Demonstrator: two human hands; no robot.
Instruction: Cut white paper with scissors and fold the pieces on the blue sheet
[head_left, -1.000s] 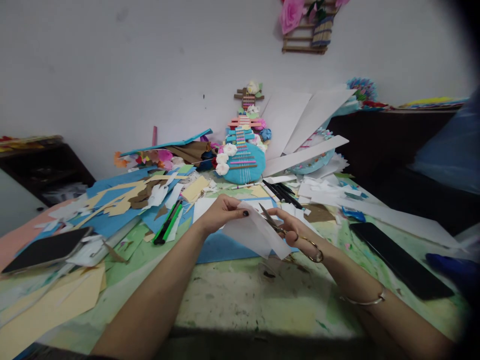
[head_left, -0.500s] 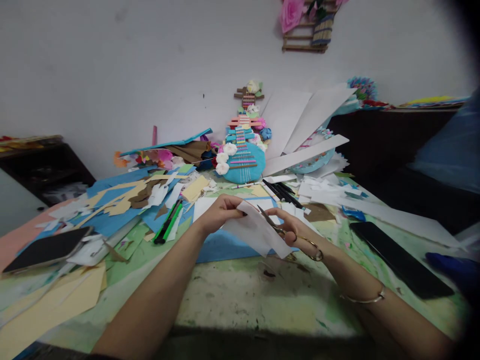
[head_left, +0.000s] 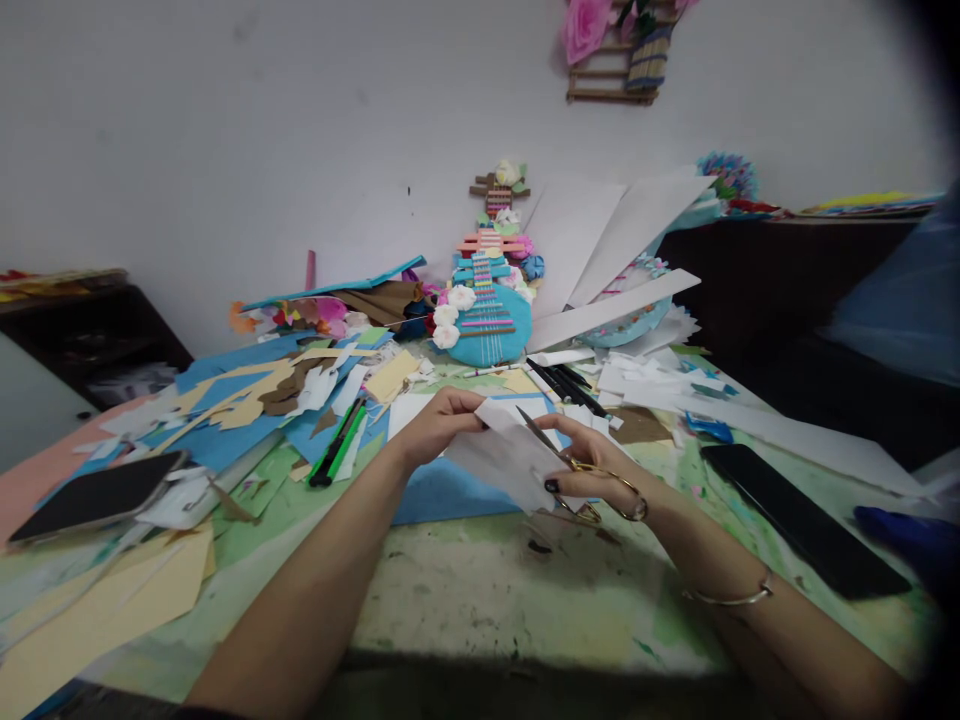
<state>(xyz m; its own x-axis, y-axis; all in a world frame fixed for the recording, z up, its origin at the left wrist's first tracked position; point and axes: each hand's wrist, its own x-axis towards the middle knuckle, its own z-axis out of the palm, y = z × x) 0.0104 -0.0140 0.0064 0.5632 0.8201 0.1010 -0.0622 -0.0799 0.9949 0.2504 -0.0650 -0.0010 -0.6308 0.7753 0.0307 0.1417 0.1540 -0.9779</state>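
My left hand (head_left: 442, 425) pinches the upper left edge of a white sheet of paper (head_left: 499, 460), held up above the table. Gold-handled scissors (head_left: 592, 478) hang on my right hand (head_left: 592, 455), which is closed around them, and their dark blades point up and left at the paper's right side. My right thumb lies across the lower right part of the sheet. Whether the blades are parted, I cannot tell. Under the hands lies a blue sheet (head_left: 442, 497) with white paper on it.
Green and black cutter knives (head_left: 337, 445) lie left of the hands, among paper scraps. Black pens (head_left: 566, 385) are behind the right hand. A black phone (head_left: 799, 515) lies at right, another dark phone (head_left: 97, 493) at left. A blue paper lute (head_left: 491, 325) leans at the wall.
My right thumb has shifted left onto the paper, and the scissors' lower handle loop now shows more. The paper's lower right corner has folded in. My left hand stays nearly still.
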